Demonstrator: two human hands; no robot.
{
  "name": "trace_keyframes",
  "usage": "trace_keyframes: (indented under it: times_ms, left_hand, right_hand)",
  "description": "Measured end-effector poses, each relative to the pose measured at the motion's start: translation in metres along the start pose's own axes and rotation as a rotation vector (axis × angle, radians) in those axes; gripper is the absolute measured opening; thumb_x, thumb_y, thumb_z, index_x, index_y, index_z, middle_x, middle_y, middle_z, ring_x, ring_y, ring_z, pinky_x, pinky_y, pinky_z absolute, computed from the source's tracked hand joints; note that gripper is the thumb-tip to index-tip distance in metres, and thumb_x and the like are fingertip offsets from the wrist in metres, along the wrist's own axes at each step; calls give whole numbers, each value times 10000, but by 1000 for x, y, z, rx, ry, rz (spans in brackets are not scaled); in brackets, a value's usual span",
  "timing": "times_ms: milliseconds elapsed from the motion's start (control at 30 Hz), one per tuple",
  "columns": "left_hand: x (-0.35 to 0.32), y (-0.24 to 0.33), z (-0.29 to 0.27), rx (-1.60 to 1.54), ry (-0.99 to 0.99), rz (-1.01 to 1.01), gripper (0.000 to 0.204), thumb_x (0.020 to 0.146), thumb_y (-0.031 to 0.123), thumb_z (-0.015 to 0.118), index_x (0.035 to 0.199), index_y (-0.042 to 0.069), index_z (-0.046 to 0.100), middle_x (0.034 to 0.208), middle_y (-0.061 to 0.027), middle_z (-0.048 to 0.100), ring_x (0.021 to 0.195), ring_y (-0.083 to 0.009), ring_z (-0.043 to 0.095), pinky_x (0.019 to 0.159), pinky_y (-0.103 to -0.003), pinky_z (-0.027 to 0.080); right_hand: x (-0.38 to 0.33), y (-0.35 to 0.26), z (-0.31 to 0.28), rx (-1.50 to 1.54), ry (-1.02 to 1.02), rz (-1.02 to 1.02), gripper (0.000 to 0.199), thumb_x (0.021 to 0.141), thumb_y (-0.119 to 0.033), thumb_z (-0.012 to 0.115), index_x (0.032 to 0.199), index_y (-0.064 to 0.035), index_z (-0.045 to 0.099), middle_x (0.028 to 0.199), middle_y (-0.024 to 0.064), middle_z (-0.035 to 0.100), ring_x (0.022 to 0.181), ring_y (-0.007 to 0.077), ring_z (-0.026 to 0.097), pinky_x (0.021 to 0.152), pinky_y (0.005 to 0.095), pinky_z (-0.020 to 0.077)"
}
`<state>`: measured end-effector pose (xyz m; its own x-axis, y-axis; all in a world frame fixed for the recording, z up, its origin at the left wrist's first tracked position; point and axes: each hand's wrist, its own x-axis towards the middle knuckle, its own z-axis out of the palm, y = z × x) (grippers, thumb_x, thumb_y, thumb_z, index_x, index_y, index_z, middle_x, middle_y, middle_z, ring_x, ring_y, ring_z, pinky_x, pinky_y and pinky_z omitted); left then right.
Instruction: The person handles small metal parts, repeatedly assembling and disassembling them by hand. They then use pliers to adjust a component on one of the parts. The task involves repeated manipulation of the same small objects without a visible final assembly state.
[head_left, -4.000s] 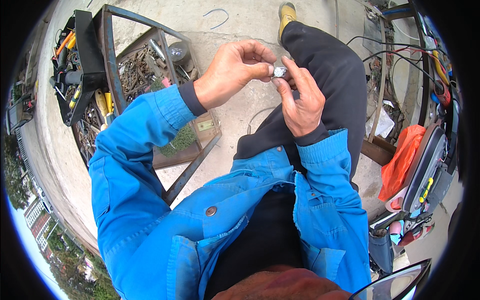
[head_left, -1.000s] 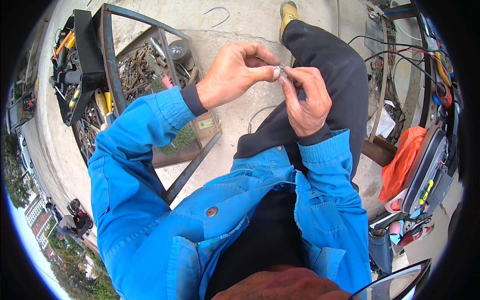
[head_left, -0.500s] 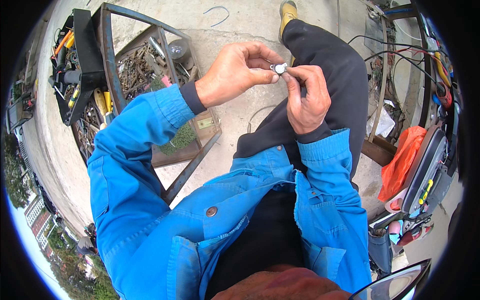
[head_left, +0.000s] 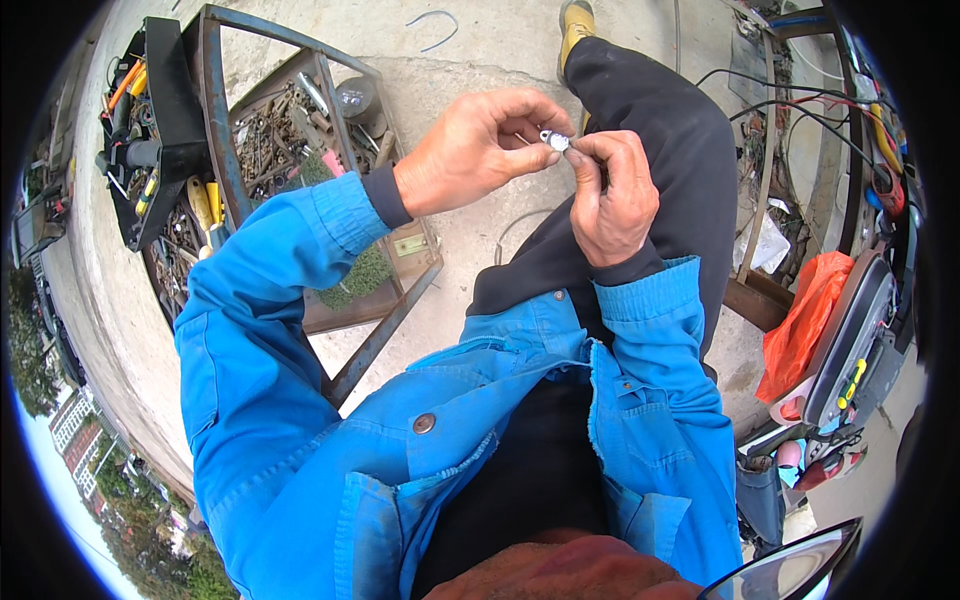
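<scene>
A small silver metal part [head_left: 556, 141] with a round eyelet on its far left side sits between my two hands, above my dark trousers. My left hand [head_left: 478, 145] pinches it from the left with thumb and fingertips. A thin light pin or wire [head_left: 521, 138] shows beside the left fingers; whether it belongs to the part I cannot tell. From the right, the thumb and forefinger of my right hand [head_left: 614, 195] grip the same part. The fingertips cover some of it, and its exact kind is too small to make out.
At left stands a rusty metal frame [head_left: 213, 110] with a tray of loose hardware [head_left: 262, 140] and a black tool bin [head_left: 185, 165]. An orange bag [head_left: 805, 320], black cables [head_left: 780, 103] and a grey case [head_left: 850, 345] lie to the right. Bent blue wire [head_left: 440, 15] lies on the concrete.
The silver part has turned in my fingers and its eyelet now shows. My left fingers have shifted slightly, exposing the thin pin. Both hands stay at nearly the same place.
</scene>
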<state>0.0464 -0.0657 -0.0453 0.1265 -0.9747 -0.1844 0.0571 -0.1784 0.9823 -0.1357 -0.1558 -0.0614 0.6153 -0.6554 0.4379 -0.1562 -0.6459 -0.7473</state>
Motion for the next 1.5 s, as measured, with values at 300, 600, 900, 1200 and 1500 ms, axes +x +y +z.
trace_keyframes:
  times_ms: [300,600,900,1200,1500]
  left_hand:
    - [0,2,-4,191,61,27,288,913,43,705,1196,4,665,977,-5,679,837,-56,624,738,-231,539]
    - [-1,1,-2,345,101,112,272,856,71,721,1118,21,672,921,0,660,737,-75,558,674,-244,510]
    - [-2,0,-1,480,114,168,269,817,63,726,1077,35,661,839,-27,649,682,-110,561,620,-275,503]
    - [-2,0,-2,510,117,202,259,858,71,725,1107,24,673,862,-62,682,701,-127,599,652,-283,529]
    - [0,0,-6,402,118,119,259,902,45,672,1157,7,678,890,-38,695,766,-71,641,691,-253,547]
  right_hand:
    - [2,-3,-4,192,-79,171,148,899,54,725,1020,-2,662,920,107,651,747,209,659,676,310,531]
    - [4,-9,-10,172,-91,162,114,913,38,722,1005,1,663,913,106,646,727,198,644,663,305,516]
    - [3,-15,-10,230,-104,313,64,935,-3,721,975,-1,671,844,96,641,695,183,623,648,299,492]
    - [-4,-24,-1,358,-127,430,42,953,-16,714,977,6,687,843,98,650,689,149,593,642,292,476]
    - [1,-8,-13,419,-112,278,177,951,-40,729,1118,8,693,983,57,636,792,129,609,728,261,494]
